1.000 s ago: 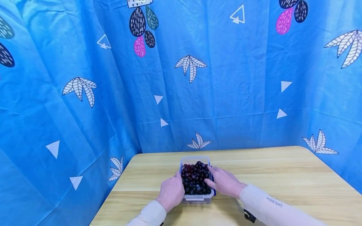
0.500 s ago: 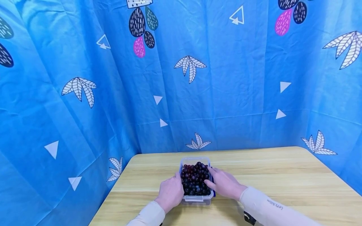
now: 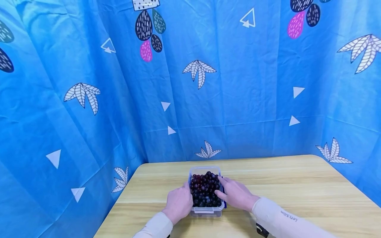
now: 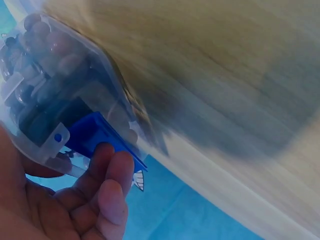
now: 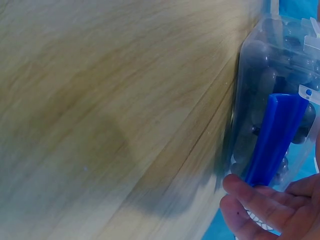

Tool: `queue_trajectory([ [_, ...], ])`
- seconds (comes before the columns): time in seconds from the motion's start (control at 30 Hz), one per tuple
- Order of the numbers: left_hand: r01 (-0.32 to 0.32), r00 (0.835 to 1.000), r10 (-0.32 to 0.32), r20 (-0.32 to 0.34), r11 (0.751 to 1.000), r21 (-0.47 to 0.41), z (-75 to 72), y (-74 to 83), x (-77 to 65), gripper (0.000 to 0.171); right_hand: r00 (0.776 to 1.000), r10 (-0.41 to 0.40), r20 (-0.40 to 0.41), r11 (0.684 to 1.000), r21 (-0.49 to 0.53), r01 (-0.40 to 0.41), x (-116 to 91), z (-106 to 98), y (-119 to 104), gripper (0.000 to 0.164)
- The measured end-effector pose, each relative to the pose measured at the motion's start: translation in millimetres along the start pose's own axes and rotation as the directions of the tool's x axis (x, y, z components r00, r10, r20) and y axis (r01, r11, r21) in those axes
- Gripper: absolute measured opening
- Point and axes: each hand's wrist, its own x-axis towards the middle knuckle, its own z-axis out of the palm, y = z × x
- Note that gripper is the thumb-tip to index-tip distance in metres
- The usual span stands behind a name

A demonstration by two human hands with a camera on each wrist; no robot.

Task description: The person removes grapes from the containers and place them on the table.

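Observation:
Dark purple and reddish grapes [image 3: 205, 193] fill a clear plastic container [image 3: 207, 213] on the wooden table. Its lid is not seen on it. My left hand [image 3: 179, 202] grips the container's left side. In the left wrist view, curled fingertips [image 4: 120, 172] lie against a blue side latch [image 4: 97, 134], which hangs down. On the opposite side my right hand [image 3: 236, 194] holds the wall, with thumb and index finger over the rim by the grapes. The right wrist view shows its other fingers [image 5: 240, 187] outside, at the lower end of another blue latch [image 5: 277, 137].
The light wooden table [image 3: 282, 185] has rounded back corners. Blue patterned curtain [image 3: 250, 82] hangs behind it and along both sides. Dark wrist straps [image 3: 262, 230] show under the pale sleeves [image 3: 285, 218].
The whole head view has shifted slightly downward and left in the frame. Both hands keep the same hold, and the container stays in place on the table.

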Motion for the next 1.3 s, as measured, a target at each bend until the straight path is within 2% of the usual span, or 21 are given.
queue_trajectory([
  [0.07, 0.002, 1.000, -0.002, -0.003, 1.000, -0.019, -0.3, -2.6, 0.5, 0.044, 1.000, -0.004, 0.001, 1.000, 0.003, 0.004, -0.3, 1.1, 0.1, 0.072],
  [0.23, -0.021, 0.998, 0.016, -0.064, 0.996, -0.085, 3.4, -13.6, 6.9, 0.018, 1.000, -0.004, 0.001, 1.000, 0.011, 0.004, -0.8, 2.2, 1.0, 0.072],
  [0.4, -0.003, 0.998, -0.007, -0.067, 0.989, -0.150, 6.7, -20.8, 19.1, 0.013, 1.000, -0.003, -0.003, 1.000, 0.018, 0.003, -1.8, 2.2, 2.2, 0.072],
  [0.6, 0.052, 0.998, -0.055, -0.005, 0.971, -0.232, 13.2, -22.7, 31.9, 0.032, 1.000, 0.000, -0.001, 1.000, 0.018, 0.000, -2.6, 3.0, 2.0, 0.072],
  [0.83, 0.054, 0.998, -0.041, 0.051, 0.958, -0.281, 21.0, -22.6, 38.0, 0.052, 1.000, 0.002, 0.009, 1.000, 0.018, -0.003, -1.5, 1.0, 0.9, 0.073],
  [1.0, 0.066, 0.997, -0.052, 0.056, 0.954, -0.291, 24.7, -23.6, 38.7, 0.054, 1.000, 0.007, -0.004, 1.000, 0.016, -0.007, 0.0, -1.0, -0.1, 0.072],
  [1.3, 0.099, 0.995, -0.085, 0.059, 0.952, -0.289, 28.5, -22.4, 35.4, 0.051, 0.999, -0.036, 0.016, 0.996, -0.086, 0.038, 3.8, -12.2, -5.6, 0.066],
])
